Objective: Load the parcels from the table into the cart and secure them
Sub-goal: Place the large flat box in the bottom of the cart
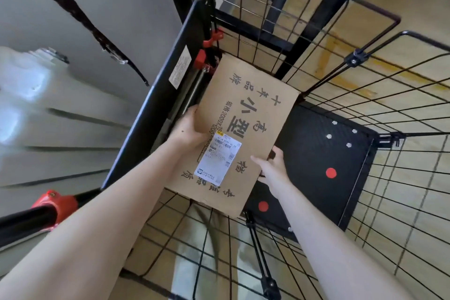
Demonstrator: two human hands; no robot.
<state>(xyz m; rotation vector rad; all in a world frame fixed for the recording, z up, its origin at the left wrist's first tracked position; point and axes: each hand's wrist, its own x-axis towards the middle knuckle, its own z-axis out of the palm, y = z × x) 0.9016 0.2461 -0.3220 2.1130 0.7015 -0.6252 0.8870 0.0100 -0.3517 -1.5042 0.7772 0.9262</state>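
A flat brown cardboard parcel [248,114] with black printed characters and a white shipping label hangs inside the black wire cart [379,114], above its black floor plate [323,153]. My left hand [187,129] grips the parcel's left long edge. My right hand [270,165] holds its right edge near the lower corner, thumb on top and fingers underneath. The parcel lies tilted, its far end near the cart's upright frame.
The cart's black frame with red clamps [207,56] stands at the left side. A black strap [97,34] hangs at the upper left. A grey-white table surface [48,117] lies left of the cart. Wooden floor shows through the wire walls.
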